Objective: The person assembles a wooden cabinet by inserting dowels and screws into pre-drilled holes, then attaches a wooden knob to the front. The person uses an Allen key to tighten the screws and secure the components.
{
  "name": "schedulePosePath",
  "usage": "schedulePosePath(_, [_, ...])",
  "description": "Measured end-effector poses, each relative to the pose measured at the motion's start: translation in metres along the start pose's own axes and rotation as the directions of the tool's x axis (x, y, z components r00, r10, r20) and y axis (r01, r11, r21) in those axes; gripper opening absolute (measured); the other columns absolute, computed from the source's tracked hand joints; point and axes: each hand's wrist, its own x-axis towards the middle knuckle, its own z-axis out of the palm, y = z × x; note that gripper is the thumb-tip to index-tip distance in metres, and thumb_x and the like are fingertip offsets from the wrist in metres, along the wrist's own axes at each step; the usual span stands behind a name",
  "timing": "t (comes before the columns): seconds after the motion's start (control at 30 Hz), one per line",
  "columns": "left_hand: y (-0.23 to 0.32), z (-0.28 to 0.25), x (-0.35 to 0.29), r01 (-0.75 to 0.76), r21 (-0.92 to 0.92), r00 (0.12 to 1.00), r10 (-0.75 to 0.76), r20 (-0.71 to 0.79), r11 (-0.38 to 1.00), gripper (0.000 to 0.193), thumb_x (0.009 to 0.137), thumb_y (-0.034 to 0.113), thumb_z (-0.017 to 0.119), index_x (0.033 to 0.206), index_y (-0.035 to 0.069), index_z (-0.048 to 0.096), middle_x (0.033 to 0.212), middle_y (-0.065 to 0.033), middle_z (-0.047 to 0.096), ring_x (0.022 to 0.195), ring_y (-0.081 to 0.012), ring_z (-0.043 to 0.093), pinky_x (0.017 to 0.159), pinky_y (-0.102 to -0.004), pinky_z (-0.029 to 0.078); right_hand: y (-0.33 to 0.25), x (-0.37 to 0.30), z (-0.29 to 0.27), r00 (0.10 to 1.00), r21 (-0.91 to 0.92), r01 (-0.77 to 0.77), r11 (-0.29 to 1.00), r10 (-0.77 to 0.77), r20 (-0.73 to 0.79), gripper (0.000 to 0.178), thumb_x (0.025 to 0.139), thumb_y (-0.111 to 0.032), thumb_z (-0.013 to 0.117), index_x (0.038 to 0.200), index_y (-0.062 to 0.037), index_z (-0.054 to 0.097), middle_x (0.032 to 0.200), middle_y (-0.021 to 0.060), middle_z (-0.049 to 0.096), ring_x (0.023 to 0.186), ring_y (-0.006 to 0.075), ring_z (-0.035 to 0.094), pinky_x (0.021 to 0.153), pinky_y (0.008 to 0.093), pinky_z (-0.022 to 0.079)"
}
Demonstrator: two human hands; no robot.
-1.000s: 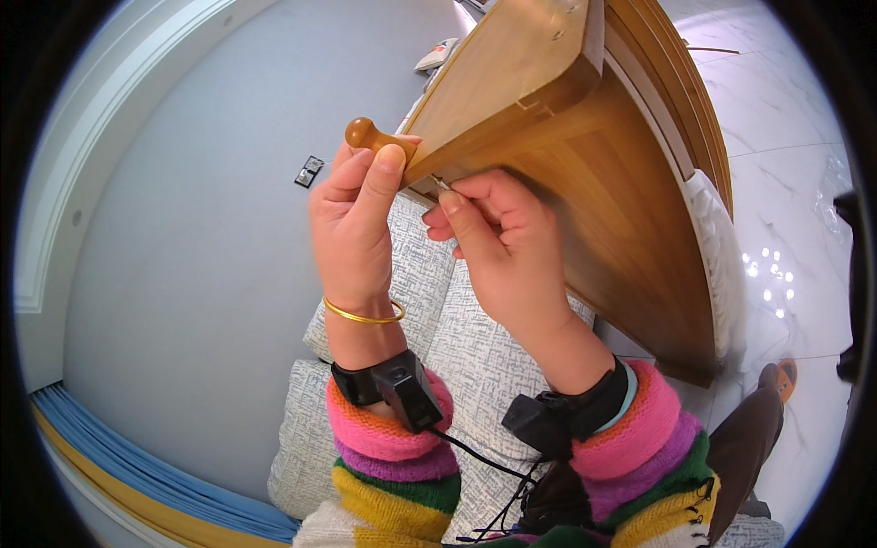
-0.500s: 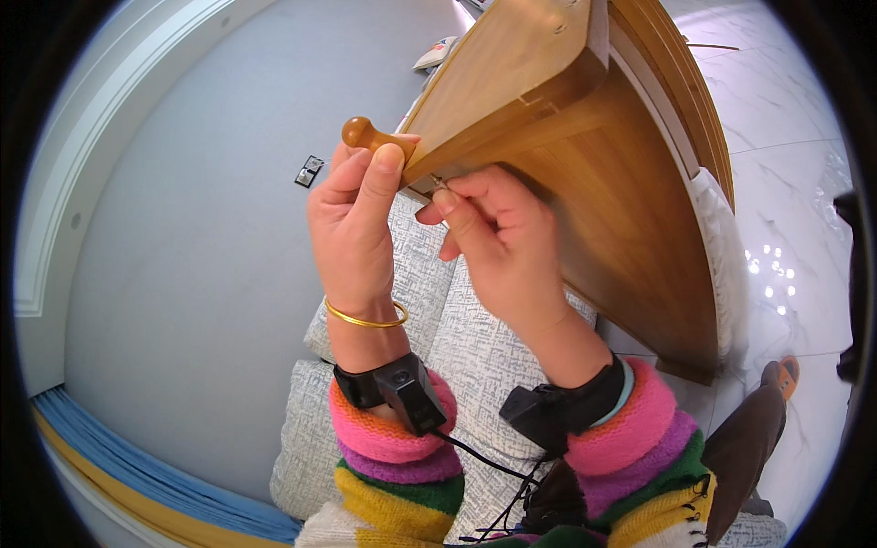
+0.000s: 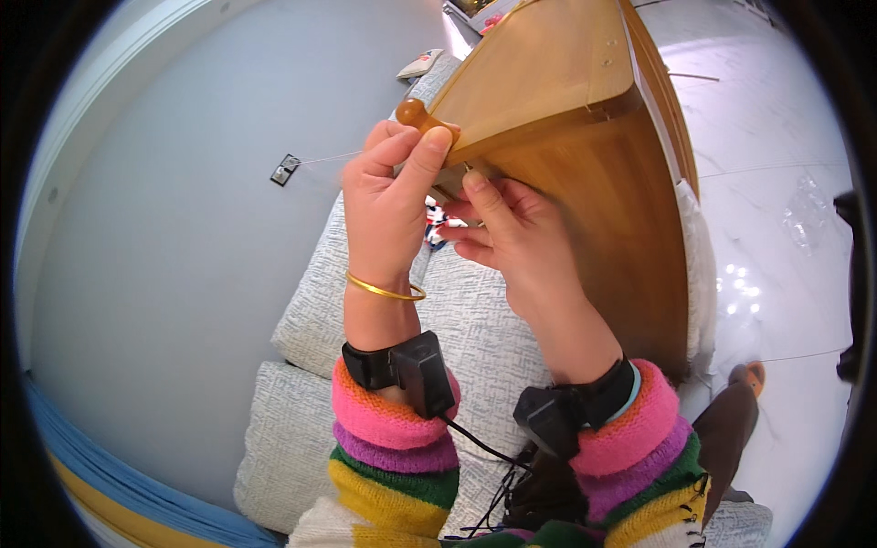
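My left hand [image 3: 393, 192] pinches a turned wooden knob [image 3: 422, 115] between thumb and fingers, against the near left edge of a brown wooden furniture piece [image 3: 548, 64]. The knob's round head points away to the upper left. Just below that edge, my right hand [image 3: 521, 219] pinches a small metal screw [image 3: 468, 167] between thumb and forefinger, on the underside. The screw's tip and the spot it meets are too small to make out. My right hand's other fingers are loosely bent.
A grey patterned sofa [image 3: 475, 301] lies beneath my arms, with a colourful cloth [image 3: 437, 224] on it. On the grey wall [image 3: 183, 228] is a dark socket plate [image 3: 285, 170] with a thin white cable. Glossy tiles [image 3: 767, 247] and a person's orange slipper [image 3: 755, 377] show at right.
Both hands and the furniture edge have shifted a little to the right in the view. The knob and the screw stay pinched. The colourful cloth now shows between my hands.
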Motion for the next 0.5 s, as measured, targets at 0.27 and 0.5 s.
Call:
schedulePosePath(0.27, [-0.009, 0.002, 0.001, -0.051, 0.116, 0.999, 0.05, 0.009, 0.992, 0.016, 0.08, 0.012, 0.062, 0.084, -0.003, 0.066, 0.073, 0.0014, 0.048, 0.071, -0.008, 0.044, 0.065, -0.0208, 0.035, -0.004, -0.013, 0.001, 0.992, 0.258, 0.093, 0.962, -0.068, -0.105, 0.025, 0.089, -0.022, 0.054, 0.098, 0.0002, 0.048, 0.093, 0.0153, 0.058, 0.086, 0.0189, 0.06, 0.073, 0.0261, 0.052])
schedulePosePath(0.5, [-0.023, 0.008, 0.003, -0.126, 0.131, 0.991, 0.129, -0.015, 0.983, 0.023, 0.078, 0.018, 0.065, 0.082, -0.005, 0.064, 0.073, -0.0034, 0.053, 0.068, -0.0118, 0.05, 0.061, -0.0236, 0.039, 0.002, -0.005, -0.009, 0.975, 0.002, -0.054, 0.999, 0.053, -0.214, 0.03, 0.087, -0.033, 0.057, 0.085, -0.0027, 0.052, 0.066, 0.0077, 0.059, 0.063, 0.0179, 0.062, 0.057, 0.0223, 0.053])
